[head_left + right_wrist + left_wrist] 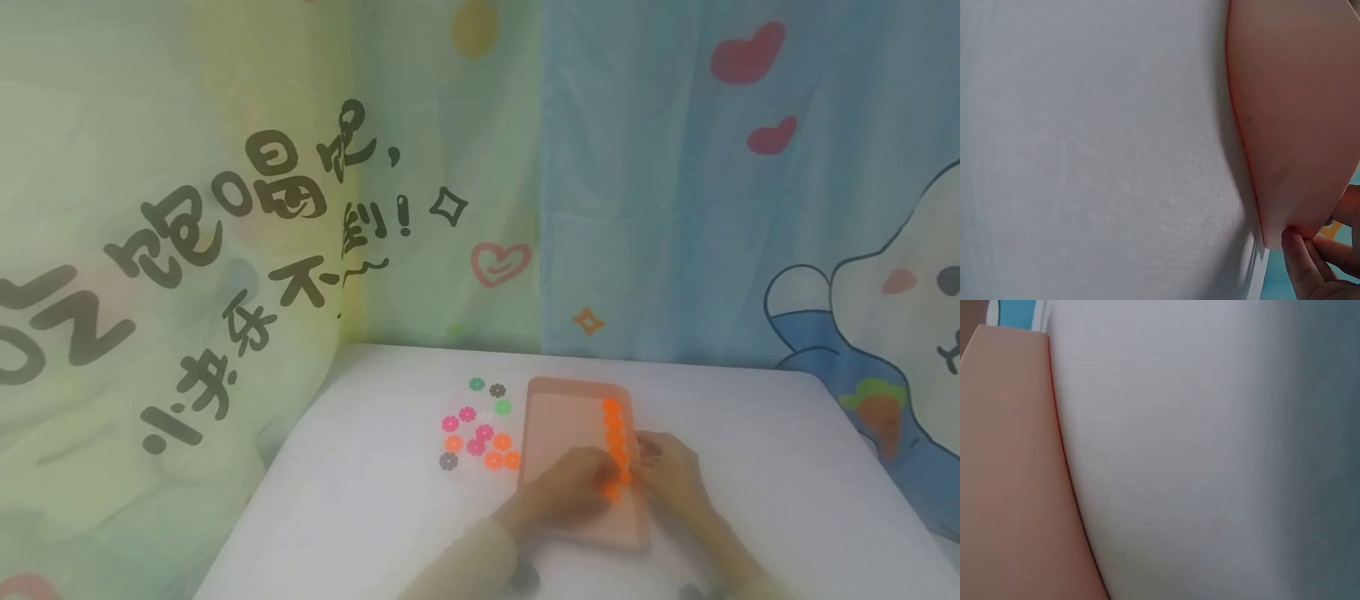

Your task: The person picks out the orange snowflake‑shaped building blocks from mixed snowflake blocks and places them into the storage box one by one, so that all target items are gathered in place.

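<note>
A pink rectangular tray [566, 417] lies on the white table, with a row of orange snowflake discs [613, 417] along its right side. My left hand [573, 483] reaches over the tray, its bent fingers at the near end of that row, partly hiding the discs there. At the tray's right edge, my right hand [671, 471] holds the side wall. In the right wrist view, one fingertip [1294, 240] presses the tray's outer wall, while another digit shows beyond the rim. The left wrist view shows only the tray's outer wall [1016, 462] and the tabletop.
Left of the tray lie several loose snowflake discs [484, 432] in pink, orange, green, grey and white. The white table [360, 500] meets printed curtains [637, 183] at the back and left. A dark round thing [525, 577] shows below my left sleeve.
</note>
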`<state>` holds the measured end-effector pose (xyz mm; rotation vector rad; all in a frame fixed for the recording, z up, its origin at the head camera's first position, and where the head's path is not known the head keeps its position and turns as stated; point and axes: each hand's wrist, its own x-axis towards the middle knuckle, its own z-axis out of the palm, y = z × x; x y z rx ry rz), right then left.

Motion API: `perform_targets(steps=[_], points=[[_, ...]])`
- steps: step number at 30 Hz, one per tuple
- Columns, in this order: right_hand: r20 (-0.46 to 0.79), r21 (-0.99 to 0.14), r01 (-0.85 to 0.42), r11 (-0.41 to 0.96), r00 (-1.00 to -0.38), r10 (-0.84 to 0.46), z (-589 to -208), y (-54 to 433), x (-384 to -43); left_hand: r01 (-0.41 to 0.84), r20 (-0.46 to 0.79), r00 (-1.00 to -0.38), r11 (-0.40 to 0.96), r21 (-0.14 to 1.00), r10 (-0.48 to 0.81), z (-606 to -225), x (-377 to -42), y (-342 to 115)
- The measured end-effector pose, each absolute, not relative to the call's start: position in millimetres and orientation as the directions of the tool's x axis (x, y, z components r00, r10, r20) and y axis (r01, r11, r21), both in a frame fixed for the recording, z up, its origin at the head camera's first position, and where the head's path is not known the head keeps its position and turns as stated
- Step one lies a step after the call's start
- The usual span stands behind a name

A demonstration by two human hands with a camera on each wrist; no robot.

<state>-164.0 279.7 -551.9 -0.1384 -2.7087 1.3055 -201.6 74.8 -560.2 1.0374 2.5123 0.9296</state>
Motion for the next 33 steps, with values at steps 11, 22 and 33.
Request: perform_targets(steps=[11, 22, 33], points=[[0.126, -0.782, -0.007, 0.623, -0.981, 0.147, -548, 277, -161, 0.66, 0.073, -0.652, 0.517, 0.544, 0.755, -559, -203, 81], [0.156, -0.771, -0.03, 0.636, -0.977, 0.144, -556, 281, -165, 0.695, 0.111, -0.624, 0.484, 0.531, 0.774, -563, -205, 83], [0.113, -0.774, 0.006, 0.634, -0.983, 0.147, -555, 281, -166, 0.748, 0.169, -0.591, 0.457, 0.482, 0.789, -564, -203, 91]])
